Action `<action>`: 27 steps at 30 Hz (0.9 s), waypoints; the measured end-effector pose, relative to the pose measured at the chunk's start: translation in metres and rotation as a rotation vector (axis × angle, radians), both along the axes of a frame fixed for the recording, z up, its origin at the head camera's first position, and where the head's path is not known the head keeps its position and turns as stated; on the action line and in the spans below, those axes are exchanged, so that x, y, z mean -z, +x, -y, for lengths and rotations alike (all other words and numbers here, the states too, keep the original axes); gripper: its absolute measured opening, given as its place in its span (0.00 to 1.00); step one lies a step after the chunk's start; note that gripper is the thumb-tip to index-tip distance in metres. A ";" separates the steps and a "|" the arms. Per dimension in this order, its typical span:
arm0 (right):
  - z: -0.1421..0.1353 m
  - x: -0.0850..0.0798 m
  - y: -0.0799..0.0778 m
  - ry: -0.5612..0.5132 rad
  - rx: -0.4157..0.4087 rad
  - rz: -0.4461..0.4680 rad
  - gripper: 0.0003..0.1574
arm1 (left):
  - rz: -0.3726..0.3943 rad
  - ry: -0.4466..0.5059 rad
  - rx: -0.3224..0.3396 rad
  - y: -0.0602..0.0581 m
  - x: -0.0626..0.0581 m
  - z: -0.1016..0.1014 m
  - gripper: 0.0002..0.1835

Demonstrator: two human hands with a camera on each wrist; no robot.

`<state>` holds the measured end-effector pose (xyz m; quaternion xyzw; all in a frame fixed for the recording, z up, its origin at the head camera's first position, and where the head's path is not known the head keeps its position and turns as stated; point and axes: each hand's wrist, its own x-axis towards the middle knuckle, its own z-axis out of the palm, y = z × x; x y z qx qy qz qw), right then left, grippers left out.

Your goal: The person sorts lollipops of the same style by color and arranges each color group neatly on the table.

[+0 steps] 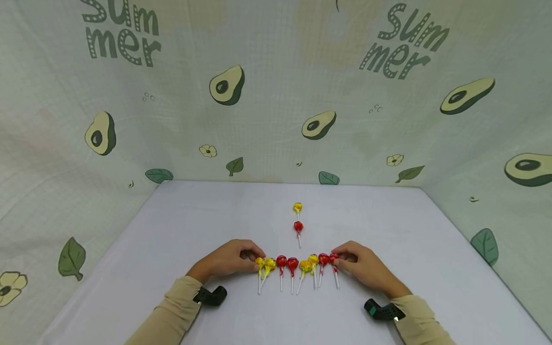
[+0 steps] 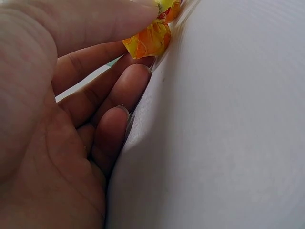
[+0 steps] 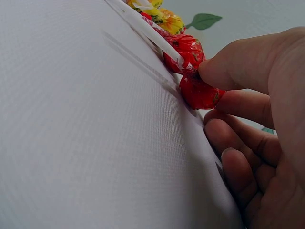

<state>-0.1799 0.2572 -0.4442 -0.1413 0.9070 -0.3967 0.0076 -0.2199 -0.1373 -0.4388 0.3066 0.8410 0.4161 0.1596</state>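
Several wrapped lollipops lie in a row on the white table, heads away from the person and sticks toward them. At the row's left end my left hand (image 1: pixel 235 257) pinches a yellow lollipop (image 2: pixel 148 42) between thumb and fingers. A second yellow lollipop (image 1: pixel 270 264) lies right beside it. At the right end, the thumb and index finger of my right hand (image 1: pixel 364 266) pinch a red lollipop (image 3: pixel 202 95). Another red lollipop (image 1: pixel 323 259) is next to that one. Between the ends are red lollipops (image 1: pixel 292 263) and yellow lollipops (image 1: pixel 305 266).
Behind the row, a yellow lollipop (image 1: pixel 297 207) and a red lollipop (image 1: pixel 298 226) lie one behind the other. The white table (image 1: pixel 215 206) meets a hanging cloth (image 1: pixel 267 158) with avocado prints at the back and sides. Each wrist wears a black band.
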 end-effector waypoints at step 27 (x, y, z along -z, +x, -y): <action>-0.001 0.002 -0.001 0.014 0.008 -0.014 0.13 | -0.018 -0.006 -0.003 -0.001 0.002 -0.001 0.12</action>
